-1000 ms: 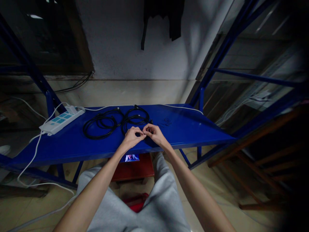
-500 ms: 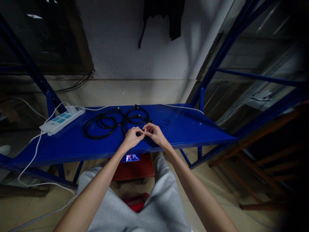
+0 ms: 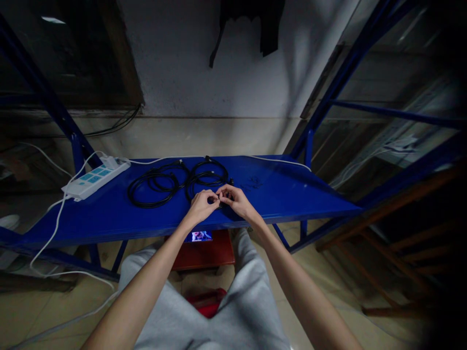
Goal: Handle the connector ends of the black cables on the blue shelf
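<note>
My left hand (image 3: 203, 204) and my right hand (image 3: 235, 200) meet over the front part of the blue table (image 3: 292, 194). Thumb and fingers of each are pinched together, fingertips touching. What they pinch is too small and dark to make out; a bit of black shows just beneath them. Right behind my hands lies a coiled black cable (image 3: 206, 183), partly covered by my left hand. Beside it on the left is another coiled black cable (image 3: 153, 205). Several small thin dark pieces (image 3: 254, 183) lie scattered to the right of my right hand.
A white power strip (image 3: 95, 181) with a plug in it sits at the table's left end. Its white cord (image 3: 54, 228) hangs over the edge. Blue frame posts (image 3: 309, 148) rise behind. Below the table, a lit screen (image 3: 200, 236) rests on a red stool (image 3: 204, 255).
The fingertips have shifted slightly against each other, still pinched at the same spot. The view has tilted a little; cables and power strip lie as before.
</note>
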{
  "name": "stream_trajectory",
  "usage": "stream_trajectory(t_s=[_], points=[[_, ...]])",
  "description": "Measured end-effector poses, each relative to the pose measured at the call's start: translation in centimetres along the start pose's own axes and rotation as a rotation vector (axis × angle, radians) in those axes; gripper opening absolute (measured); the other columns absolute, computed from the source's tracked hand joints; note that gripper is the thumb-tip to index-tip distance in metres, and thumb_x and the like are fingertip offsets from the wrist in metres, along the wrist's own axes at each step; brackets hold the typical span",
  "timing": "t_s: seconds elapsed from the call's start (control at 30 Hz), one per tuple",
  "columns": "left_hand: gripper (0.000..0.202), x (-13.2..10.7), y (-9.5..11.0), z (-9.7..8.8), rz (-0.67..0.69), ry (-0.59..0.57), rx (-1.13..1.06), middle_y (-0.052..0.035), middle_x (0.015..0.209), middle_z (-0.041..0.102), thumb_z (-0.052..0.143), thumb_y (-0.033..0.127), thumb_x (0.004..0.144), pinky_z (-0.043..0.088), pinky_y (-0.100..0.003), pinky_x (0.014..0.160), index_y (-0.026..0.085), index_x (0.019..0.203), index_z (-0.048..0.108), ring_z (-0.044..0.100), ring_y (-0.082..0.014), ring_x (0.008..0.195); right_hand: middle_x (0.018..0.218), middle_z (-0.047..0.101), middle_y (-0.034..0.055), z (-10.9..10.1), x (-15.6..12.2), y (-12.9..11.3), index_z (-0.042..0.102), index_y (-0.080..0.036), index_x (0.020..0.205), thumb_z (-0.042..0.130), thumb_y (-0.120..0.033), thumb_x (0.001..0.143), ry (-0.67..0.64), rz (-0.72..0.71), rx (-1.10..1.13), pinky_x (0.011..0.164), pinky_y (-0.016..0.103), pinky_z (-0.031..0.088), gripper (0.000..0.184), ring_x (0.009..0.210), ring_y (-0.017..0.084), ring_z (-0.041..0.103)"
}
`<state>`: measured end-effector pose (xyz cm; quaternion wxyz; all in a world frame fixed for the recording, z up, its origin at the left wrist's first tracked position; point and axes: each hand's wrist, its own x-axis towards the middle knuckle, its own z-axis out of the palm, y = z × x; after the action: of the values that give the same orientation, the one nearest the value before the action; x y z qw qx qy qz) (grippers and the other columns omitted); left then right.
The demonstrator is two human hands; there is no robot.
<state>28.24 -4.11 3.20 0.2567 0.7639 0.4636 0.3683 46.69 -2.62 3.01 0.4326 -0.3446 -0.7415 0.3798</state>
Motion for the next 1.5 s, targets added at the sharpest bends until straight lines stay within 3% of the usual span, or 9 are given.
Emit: stream_trajectory(t_s=[0.3,0.6,1.13,1.5], points=[[0.002,-0.2,0.4,0.0,-0.033,0.016,0.018,-0.0011,0.085,0.071,0.072,0.021,0.081,0.045,-0.028,0.080,0.020,0.080,0.073,0.064,-0.0183,0.089,0.085,0.063,0.0025,-0.2,0.0,-0.3,0.064,-0.017,0.105,0.069,-0.036,0.088,-0.091,0.003,-0.018,0.068,0.028,0.037,0.026,0.075,0.016,0.052],[0.007,-0.3,0.4,0.0,-0.019,0.039,0.032,-0.0014,0.082,0.071,0.067,0.017,0.080,0.047,-0.029,0.080,0.021,0.076,0.071,0.064,-0.0187,0.088,0.089,0.064,0.0037,0.3,-0.6,-0.9,0.064,-0.018,0.105,0.061,-0.028,0.090,-0.018,-0.020,-0.104,0.073,0.029,0.039,0.018,0.079,0.016,0.052],[0.010,-0.3,0.4,0.1,-0.013,0.051,0.084,-0.0010,0.082,0.071,0.065,0.017,0.080,0.048,-0.030,0.082,0.021,0.073,0.069,0.064,-0.0185,0.088,0.083,0.061,0.0021,0.8,-0.9,-2.0,0.065,-0.017,0.101,0.058,-0.025,0.088,-0.002,-0.005,-0.100,0.072,0.028,0.043,0.017,0.076,0.016,0.054],[0.005,-0.4,0.7,-0.1,-0.033,0.079,0.017,-0.0013,0.083,0.071,0.067,0.017,0.079,0.049,-0.027,0.076,0.020,0.078,0.070,0.065,-0.0168,0.083,0.085,0.063,0.0033,0.5,-0.6,-0.9,0.066,-0.018,0.106,0.064,-0.031,0.090,-0.014,-0.005,-0.086,0.074,0.031,0.044,0.021,0.077,0.017,0.056]])
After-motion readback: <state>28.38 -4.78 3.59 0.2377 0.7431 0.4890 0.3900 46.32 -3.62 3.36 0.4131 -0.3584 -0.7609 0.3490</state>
